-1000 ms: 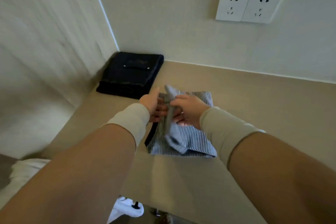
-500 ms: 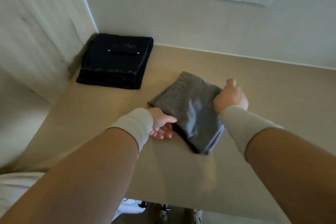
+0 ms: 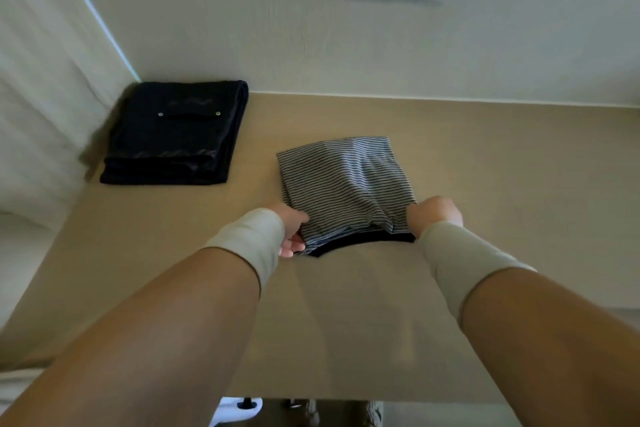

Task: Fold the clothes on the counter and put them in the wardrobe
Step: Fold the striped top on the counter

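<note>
Striped grey cloth, the folded garment [image 3: 346, 184], sits mid-counter [image 3: 485, 184]. The left hand [image 3: 292, 229] pinches its near-left corner, the right hand [image 3: 434, 215] grips the near-right edge. A dark folded garment [image 3: 173, 135] lies in the far-left corner, well apart.

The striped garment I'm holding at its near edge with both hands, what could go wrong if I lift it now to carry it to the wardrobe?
1. Both hands, left hand and right hand, grip only the near edge of the striped garment; the far layers lie free and could fall open when lifted.
2. The dark waistband already peeks out unevenly, so the fold may be loose.
3. Swinging left could brush the folded dark garment in the counter corner.
</note>
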{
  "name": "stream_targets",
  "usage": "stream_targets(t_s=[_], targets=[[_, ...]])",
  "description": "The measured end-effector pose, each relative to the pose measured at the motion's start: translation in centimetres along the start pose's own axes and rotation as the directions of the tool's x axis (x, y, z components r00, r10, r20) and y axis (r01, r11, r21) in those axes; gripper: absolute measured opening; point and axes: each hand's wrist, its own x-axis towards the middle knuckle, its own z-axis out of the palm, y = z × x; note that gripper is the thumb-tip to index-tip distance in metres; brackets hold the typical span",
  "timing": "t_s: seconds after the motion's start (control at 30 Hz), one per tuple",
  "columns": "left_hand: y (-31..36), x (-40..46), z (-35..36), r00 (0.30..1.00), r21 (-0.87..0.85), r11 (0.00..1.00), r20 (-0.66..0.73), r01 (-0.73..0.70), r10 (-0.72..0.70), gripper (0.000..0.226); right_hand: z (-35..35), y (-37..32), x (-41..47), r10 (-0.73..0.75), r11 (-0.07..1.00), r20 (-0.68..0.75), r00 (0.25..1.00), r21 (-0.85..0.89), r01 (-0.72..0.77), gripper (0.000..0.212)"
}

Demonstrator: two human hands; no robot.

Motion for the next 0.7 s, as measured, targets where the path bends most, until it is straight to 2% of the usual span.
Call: stream_targets(t_s=[0.07, 0.2, 0.33, 0.43, 0.53, 0.6, 0.63, 0.7], targets=[[0.5, -0.1, 0.4, 1.000, -0.010, 1.000, -0.027, 0.012, -0.013, 0.032, -0.3, 0.3, 0.6, 0.007, 0.998, 0.045, 0.999, 0.067, -0.010, 0.029], [1.0, -0.8, 1.1, 0.997, 0.002, 0.999, -0.065, 0.038, -0.038, 0.031, 0.1, 1.0, 1.7, -0.007, 0.948, 0.148, 0.989, 0.317, -0.040, 0.026], [1.4, -0.4, 1.5, 0.998, -0.231, 0.972, -0.040, 0.042, -0.053, 0.018, -0.9, 0.3, 1.9, -0.005, 0.856, 0.214, 0.977, 0.505, -0.106, 0.028], [1.5, -0.8, 1.4, 0.996, -0.301, 0.952, -0.051, 0.056, -0.074, 0.024, -1.3, -0.3, 2.3, -0.014, 0.887, 0.256, 0.967, 0.449, -0.106, 0.035], [1.6, -1.1, 2.3, 0.998, -0.283, 0.959, -0.067, -0.021, 0.002, 0.021, -1.0, -0.7, 2.7, -0.090, 0.928, 0.279, 0.956, 0.372, -0.021, 0.027], [1.8, -1.2, 2.6, 0.986, -0.394, 0.907, -0.123, -0.150, 0.109, 0.014, -1.3, -1.1, 2.9, -0.149, 0.957, 0.201, 0.968, 0.277, 0.090, 0.026], [1.9, -1.3, 2.6, 0.970, -0.441, 0.868, -0.184, -0.227, 0.161, 0.013, -1.7, -1.3, 3.0, -0.190, 0.961, 0.117, 0.975, 0.226, 0.160, 0.027], [1.8, -1.2, 2.3, 0.935, -0.428, 0.847, -0.294, -0.314, 0.199, 0.012, -2.6, -1.3, 3.3, -0.232, 0.954, -0.039, 0.972, 0.186, 0.235, 0.029]])
